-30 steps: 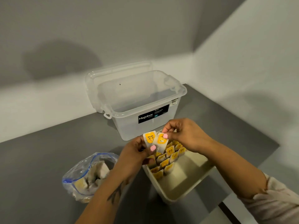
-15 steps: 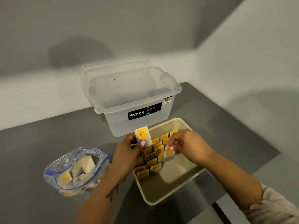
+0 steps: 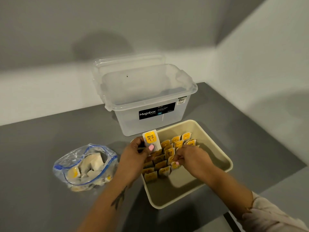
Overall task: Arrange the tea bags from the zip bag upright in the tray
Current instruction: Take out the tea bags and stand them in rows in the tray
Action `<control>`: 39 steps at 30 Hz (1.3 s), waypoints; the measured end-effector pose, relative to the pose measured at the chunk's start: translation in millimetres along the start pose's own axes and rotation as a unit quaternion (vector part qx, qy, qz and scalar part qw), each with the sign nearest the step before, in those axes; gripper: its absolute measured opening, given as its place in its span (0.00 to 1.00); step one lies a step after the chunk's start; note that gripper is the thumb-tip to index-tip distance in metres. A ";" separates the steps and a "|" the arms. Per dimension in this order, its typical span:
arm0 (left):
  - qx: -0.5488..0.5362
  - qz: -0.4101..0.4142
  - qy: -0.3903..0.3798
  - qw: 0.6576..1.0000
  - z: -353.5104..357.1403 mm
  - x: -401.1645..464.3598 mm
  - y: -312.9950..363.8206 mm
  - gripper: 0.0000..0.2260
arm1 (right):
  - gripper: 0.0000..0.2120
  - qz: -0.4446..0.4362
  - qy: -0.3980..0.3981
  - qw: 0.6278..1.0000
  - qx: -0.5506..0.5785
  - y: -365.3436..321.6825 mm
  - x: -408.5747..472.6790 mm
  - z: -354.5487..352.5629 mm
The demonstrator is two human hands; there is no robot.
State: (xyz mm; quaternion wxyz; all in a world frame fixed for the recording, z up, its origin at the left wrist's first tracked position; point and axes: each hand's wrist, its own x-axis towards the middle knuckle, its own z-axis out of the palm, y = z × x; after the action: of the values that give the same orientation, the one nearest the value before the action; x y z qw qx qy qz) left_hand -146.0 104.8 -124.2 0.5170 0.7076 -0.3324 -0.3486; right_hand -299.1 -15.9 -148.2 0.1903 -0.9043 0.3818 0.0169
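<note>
A beige tray [image 3: 215, 146] sits on the grey table with several yellow-labelled tea bags [image 3: 168, 152] standing upright in rows along its left half. My left hand [image 3: 133, 158] pinches one tea bag [image 3: 151, 138] with a yellow "RELAX" label, held upright above the tray's left rim. My right hand [image 3: 192, 159] reaches into the tray and pinches a tea bag [image 3: 174, 164] at the near end of the third row. An open zip bag [image 3: 85, 166] with more tea bags lies on the table to the left.
A clear plastic storage box [image 3: 147, 99] with its lid leaning behind it stands just behind the tray. Grey walls close the table at the back and right. The table's front right edge [image 3: 284, 180] runs near the tray's corner.
My right hand has pushed its tea bag lower into the row in the tray. My left hand keeps its tea bag raised in about the same place.
</note>
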 end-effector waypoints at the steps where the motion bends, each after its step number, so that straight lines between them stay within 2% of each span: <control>1: 0.002 0.000 -0.001 1.000 -0.3 -0.3 0.4 0.11 | 0.10 0.001 -0.001 1.000 0.002 0.7 0.3 0.8; 8: 0.007 0.008 -0.008 1.000 0.1 -0.9 2.7 0.10 | 0.08 0.010 -0.006 1.000 0.027 1.9 1.3 1.7; 13: 0.040 0.026 -0.001 0.999 3.3 1.2 2.7 0.10 | 0.08 0.014 0.034 0.998 0.056 3.0 -1.3 -15.1; 17: 0.104 0.038 -0.017 0.994 10.8 4.1 4.9 0.10 | 0.08 0.000 0.104 0.983 0.152 -4.3 0.6 -36.8; 20: 0.173 0.049 -0.017 0.984 20.9 7.7 7.4 0.12 | 0.11 -0.024 0.078 0.975 0.206 -10.9 1.4 -54.4; 25: 0.200 0.081 -0.016 0.976 34.3 4.7 15.5 0.15 | 0.03 -0.033 0.080 0.982 0.168 -10.2 -0.7 -68.6; 32: 0.191 0.087 -0.021 0.977 47.3 0.8 19.3 0.16 | 0.03 -0.036 0.055 0.986 0.153 5.5 -10.2 -71.6; 39: 0.180 0.094 -0.002 0.979 39.9 3.2 14.3 0.16 | 0.07 -0.015 0.048 0.999 0.005 26.0 -9.8 -64.0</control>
State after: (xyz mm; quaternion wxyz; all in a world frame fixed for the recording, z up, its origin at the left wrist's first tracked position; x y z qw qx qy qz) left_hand -179.2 78.6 -119.8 0.4108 0.7541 -0.4556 -0.2345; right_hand -331.6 -48.6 -95.7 0.1763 -0.9089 0.3766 -0.0312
